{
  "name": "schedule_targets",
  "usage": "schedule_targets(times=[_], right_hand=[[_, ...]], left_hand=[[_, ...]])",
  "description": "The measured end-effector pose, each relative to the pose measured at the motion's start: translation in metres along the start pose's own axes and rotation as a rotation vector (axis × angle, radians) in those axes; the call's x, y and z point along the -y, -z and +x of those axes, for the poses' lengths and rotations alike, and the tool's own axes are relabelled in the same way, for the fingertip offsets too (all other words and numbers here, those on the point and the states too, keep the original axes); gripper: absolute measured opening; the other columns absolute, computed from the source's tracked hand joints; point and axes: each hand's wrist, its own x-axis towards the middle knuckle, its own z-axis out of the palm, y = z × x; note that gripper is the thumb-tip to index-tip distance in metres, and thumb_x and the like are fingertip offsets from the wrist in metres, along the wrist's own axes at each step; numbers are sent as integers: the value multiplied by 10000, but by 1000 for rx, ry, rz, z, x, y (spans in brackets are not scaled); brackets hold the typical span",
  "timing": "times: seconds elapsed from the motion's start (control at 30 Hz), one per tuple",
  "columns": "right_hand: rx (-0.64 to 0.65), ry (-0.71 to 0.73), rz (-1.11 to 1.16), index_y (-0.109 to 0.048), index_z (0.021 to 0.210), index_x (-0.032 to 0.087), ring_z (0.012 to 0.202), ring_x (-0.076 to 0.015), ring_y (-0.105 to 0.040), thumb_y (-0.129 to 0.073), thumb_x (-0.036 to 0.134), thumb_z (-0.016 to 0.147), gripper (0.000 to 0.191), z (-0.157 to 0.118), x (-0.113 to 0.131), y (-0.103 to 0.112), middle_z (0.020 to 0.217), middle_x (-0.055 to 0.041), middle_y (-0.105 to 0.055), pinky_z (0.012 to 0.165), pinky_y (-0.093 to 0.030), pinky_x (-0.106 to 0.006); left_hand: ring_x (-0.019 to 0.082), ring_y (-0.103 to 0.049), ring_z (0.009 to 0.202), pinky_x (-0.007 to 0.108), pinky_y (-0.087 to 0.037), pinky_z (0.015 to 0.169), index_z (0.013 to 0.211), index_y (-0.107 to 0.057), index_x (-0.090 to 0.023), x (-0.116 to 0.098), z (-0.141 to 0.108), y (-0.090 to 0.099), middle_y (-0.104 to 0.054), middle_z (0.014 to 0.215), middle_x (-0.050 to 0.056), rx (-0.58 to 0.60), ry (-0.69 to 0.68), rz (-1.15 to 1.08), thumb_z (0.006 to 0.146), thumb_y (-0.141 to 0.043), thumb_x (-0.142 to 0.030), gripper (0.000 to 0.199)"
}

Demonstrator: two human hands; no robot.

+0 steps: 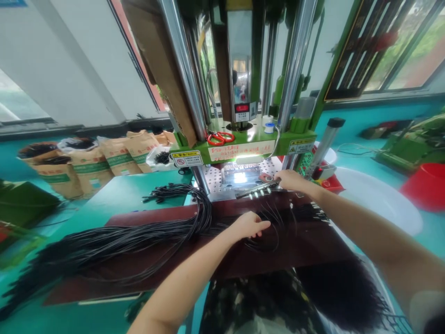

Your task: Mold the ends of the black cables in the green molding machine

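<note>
In the head view, my right hand [289,180] is closed on the end of a long metal mould strip [259,189] that carries a row of small shiny pieces. The strip is tilted, just in front of the lit mould [239,177] on the press bed. My left hand [251,225] is lower and to the left, with fingers curled around thin black cables [276,243] and the thumb pointing right. Part of what it grips is hidden under the palm. A thick bundle of black cables [139,234] runs left across the dark red board [239,264].
The green press [257,150] stands ahead between shiny columns, with red-handled scissors [220,138] on its ledge. More cables [309,213] lie right of my hands. Paper sacks [90,169] stand back left. A white tub [375,199] and a red bucket [426,188] are at right.
</note>
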Motion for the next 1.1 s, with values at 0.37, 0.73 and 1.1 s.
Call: schedule_targets(times=[0.37,0.73,1.1], right_hand=[[-121,51,346,-660,689,167,728,-159,-564,-500,73,581,214,-1,0,-1,710,-14,-656,608,-372,-212],[-277,-42,596,-649,707,170,642,-151,-575,-437,52,529,301,-26,-27,-38,641,8,-638,574,-408,-217],[-309,2,739,-671,697,172,656,-168,-582,-436,90,513,310,-3,-17,-67,643,4,-656,624,-429,-253]], left_hand=[[90,-508,465,228,-406,478,778,-569,-137,-19,54,-8,-592,630,20,-167,-107,-360,715,-551,-224,109],[150,-560,634,227,-400,553,576,-567,-153,-46,101,-31,-579,601,31,-273,-212,-316,629,-636,-206,101],[61,-511,466,156,-348,431,684,-608,-91,-27,77,-5,-614,602,42,-94,-23,-1289,618,-694,-120,112]])
